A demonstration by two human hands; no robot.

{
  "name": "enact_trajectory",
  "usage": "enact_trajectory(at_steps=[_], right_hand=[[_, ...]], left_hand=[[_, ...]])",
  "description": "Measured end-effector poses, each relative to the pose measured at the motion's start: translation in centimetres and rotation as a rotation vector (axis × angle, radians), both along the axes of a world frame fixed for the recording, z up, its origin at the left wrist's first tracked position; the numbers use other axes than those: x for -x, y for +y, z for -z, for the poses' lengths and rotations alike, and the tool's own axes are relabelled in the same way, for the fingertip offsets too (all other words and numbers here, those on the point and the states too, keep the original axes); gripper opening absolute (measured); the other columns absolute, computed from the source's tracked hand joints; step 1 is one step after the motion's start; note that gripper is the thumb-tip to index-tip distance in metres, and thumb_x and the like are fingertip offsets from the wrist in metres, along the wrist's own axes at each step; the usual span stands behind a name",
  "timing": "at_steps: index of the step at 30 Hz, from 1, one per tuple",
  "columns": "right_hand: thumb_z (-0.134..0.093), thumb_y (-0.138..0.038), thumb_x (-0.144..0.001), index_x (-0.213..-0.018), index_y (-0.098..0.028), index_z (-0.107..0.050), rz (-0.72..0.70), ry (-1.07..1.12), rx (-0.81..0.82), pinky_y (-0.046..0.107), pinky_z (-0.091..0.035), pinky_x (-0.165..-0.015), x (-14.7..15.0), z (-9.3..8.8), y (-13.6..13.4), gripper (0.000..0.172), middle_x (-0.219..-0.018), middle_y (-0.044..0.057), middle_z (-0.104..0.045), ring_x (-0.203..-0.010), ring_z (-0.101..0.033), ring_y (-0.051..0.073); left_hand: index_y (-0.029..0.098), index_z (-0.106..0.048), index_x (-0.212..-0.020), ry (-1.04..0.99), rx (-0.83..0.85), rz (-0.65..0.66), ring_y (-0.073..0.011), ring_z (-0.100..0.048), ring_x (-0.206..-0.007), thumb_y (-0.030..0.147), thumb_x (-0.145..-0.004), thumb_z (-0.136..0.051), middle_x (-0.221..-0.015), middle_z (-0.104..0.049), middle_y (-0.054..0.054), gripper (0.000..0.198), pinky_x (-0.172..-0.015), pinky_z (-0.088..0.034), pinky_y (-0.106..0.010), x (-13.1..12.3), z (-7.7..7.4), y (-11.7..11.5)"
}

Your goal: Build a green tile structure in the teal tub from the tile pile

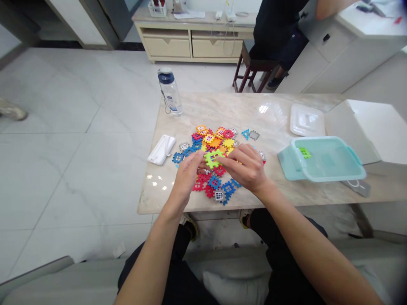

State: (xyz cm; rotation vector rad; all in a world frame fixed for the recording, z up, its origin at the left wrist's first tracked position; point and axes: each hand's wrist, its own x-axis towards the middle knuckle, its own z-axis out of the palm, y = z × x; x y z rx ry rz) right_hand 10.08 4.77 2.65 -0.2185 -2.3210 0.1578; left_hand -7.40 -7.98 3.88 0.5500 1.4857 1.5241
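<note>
A lime-green interlocking building tile [214, 159] with a window-like cutout is held up between my two hands. My left hand [190, 171] pinches its left edge, while the fingers of my right hand [246, 167] close on its right side. Beneath and around them lies a pile of similar tiles, among them a yellow tile [228, 143], a blue tile [227, 188], a red tile [197, 185] and a grey window tile [219, 195]. Part of the pile is hidden by my hands.
On the right stands a teal plastic bin [330, 169] with a green tile [305, 153] inside. Behind it are a clear lid [307, 120] and an open white box [378, 131]. A water bottle [172, 95] and a white pouch [161, 149] are at the left. A person [276, 34] is across the table.
</note>
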Motion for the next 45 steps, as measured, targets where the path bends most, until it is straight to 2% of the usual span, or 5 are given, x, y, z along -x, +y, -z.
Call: enact_trajectory(at_steps=[3, 11, 20, 30, 45], right_hand=[[-0.066, -0.017, -0.108, -0.13, -0.035, -0.074, -0.036, -0.092, 0.009, 0.04, -0.047, -0.08, 0.6, 0.1, -0.4, 0.029, -0.093, 0.001, -0.072, -0.088, -0.061, 0.021], [-0.052, -0.021, -0.109, -0.139, -0.018, -0.071, 0.23, -0.363, 0.278, 0.055, -0.052, -0.111, 3.0, 3.2, 3.9, 0.035, -0.128, 0.016, -0.074, -0.126, -0.063, 0.035], [-0.047, -0.027, -0.111, -0.156, -0.013, -0.061, 0.223, -0.622, 0.347, 0.052, -0.034, -0.132, 7.8, 9.1, 5.3, 0.048, -0.165, 0.016, -0.059, -0.155, -0.047, 0.033], [-0.045, -0.027, -0.11, -0.103, -0.013, -0.084, 0.578, -0.741, 0.323, 0.05, -0.05, -0.104, 8.2, 5.6, 4.7, 0.041, -0.114, 0.023, -0.08, -0.116, -0.068, 0.038], [-0.054, -0.041, -0.108, -0.127, -0.002, -0.08, 0.644, -0.833, 0.334, 0.053, -0.049, -0.112, 13.6, 8.5, 9.0, 0.05, -0.137, 0.031, -0.068, -0.134, -0.056, 0.043]], left_hand=[[0.018, -0.08, -0.089, 0.013, 0.006, 0.021, -0.0137, -0.064, -0.073, 0.064, -0.079, -0.092, -0.083, -0.075, -0.003, 0.048, -0.067, -0.05, -0.025, 0.2, 0.3, -0.2], [0.017, -0.081, -0.092, -0.137, -0.087, -0.37, -0.0084, -0.064, -0.072, 0.045, -0.064, -0.106, -0.088, -0.076, -0.001, 0.047, -0.068, -0.052, -0.019, 3.3, -0.1, -0.9], [0.018, -0.079, -0.093, -0.374, -0.084, -0.324, -0.0076, -0.061, -0.067, 0.035, -0.062, -0.105, -0.087, -0.074, 0.0, 0.044, -0.058, -0.05, -0.018, 4.4, -0.3, -1.9], [0.019, -0.075, -0.094, -0.38, -0.096, -0.32, -0.0076, -0.059, -0.068, 0.037, -0.067, -0.1, -0.089, -0.071, 0.002, 0.041, -0.059, -0.048, -0.02, 5.4, -1.2, -3.2], [0.019, -0.074, -0.096, -0.422, -0.132, -0.358, -0.008, -0.06, -0.067, 0.029, -0.07, -0.093, -0.092, -0.072, 0.001, 0.034, -0.061, -0.048, -0.021, 5.9, -1.4, -3.2]])
